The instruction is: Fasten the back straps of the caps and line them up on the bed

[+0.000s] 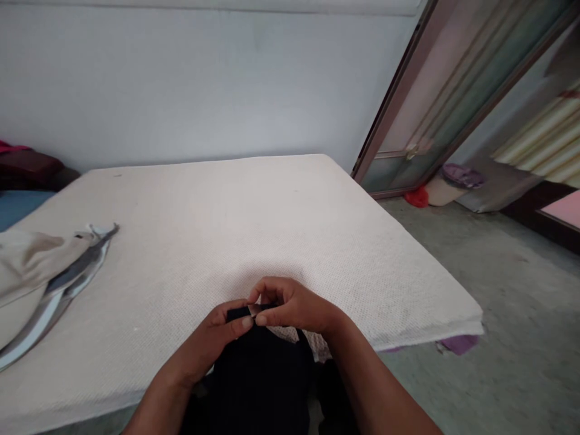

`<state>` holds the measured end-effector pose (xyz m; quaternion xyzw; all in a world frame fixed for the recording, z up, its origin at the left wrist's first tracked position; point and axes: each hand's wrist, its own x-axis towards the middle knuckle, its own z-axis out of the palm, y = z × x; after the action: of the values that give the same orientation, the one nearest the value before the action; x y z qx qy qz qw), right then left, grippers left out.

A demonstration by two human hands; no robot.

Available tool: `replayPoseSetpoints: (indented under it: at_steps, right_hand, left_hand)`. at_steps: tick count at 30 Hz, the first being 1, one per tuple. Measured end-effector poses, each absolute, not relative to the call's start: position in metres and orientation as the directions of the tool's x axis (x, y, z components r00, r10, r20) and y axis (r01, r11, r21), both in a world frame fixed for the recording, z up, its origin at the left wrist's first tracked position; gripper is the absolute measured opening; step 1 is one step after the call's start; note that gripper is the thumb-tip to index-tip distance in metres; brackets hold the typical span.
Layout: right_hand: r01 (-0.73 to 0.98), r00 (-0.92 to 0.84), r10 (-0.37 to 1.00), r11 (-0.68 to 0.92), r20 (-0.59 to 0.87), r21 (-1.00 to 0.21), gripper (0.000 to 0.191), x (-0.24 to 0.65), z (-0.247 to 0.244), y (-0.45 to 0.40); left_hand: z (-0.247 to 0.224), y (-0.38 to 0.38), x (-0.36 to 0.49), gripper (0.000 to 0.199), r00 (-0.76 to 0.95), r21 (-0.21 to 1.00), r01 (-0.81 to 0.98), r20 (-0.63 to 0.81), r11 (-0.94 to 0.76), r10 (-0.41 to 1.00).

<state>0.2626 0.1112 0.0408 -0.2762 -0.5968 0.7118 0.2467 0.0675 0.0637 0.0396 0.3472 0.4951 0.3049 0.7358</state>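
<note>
We see both hands meeting low in the middle of the view, just over the near part of a broad white cover (281, 223). Between them is a black garment (260, 380), which hangs from the fingers toward the bottom edge, its upper rim raised against the white. The left hand (220, 329) has its fingers clamped on that rim, the thumb lying along the near side. The right hand (294, 305) comes in from the other side, thumb and forefinger pinched on the rim right beside a small pale tag (254, 310) – we cannot read anything on it. The two thumbs nearly touch there. Through a gap under the rim, near the right wrist, we can see patterned texture.

To our left, a beige garment (38, 263) lies rumpled on the cover with a grey and pale trim curving along its side, well apart from the hands. Beyond the cover stands a plain wall (217, 84), and to the right a framed glass door (421, 109). Past the door we find a bin (444, 192) with a purple liner, a red bag (417, 197) beside it, and a striped curtain (544, 142) above the grey floor (521, 290).
</note>
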Motion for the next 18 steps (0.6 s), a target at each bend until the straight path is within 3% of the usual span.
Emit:
replayPoseSetpoints:
  at_steps: [5, 9, 11, 14, 18]
  right_hand:
    - [0.001, -0.717, 0.693, -0.099, -0.069, -0.995, 0.026, 0.261, 0.043, 0.110]
    - [0.024, -0.717, 0.694, -0.080, -0.073, -0.997, 0.021, 0.261, 0.044, 0.109]
    - [0.031, -0.715, 0.695, -0.076, -0.075, -0.997, 0.021, 0.261, 0.044, 0.109]
    - [0.035, -0.711, 0.700, -0.063, -0.069, -0.997, 0.019, 0.261, 0.044, 0.109]
    - [0.088, -0.691, 0.718, -0.039, -0.089, -0.995, 0.018, 0.260, 0.042, 0.108]
  left_hand:
    - [0.039, 0.064, 0.063, 0.031, 0.336, 0.825, -0.206, -0.445, 0.526, 0.830]
    - [0.044, 0.064, 0.070, 0.037, 0.291, 0.697, -0.352, -0.552, 0.624, 0.781]
    - [0.047, 0.064, 0.074, 0.032, 0.266, 0.642, -0.359, -0.625, 0.677, 0.734]
    - [0.047, 0.064, 0.075, 0.019, 0.240, 0.669, -0.323, -0.626, 0.669, 0.742]
    - [0.043, 0.066, 0.072, 0.018, 0.242, 0.671, -0.278, -0.644, 0.687, 0.726]
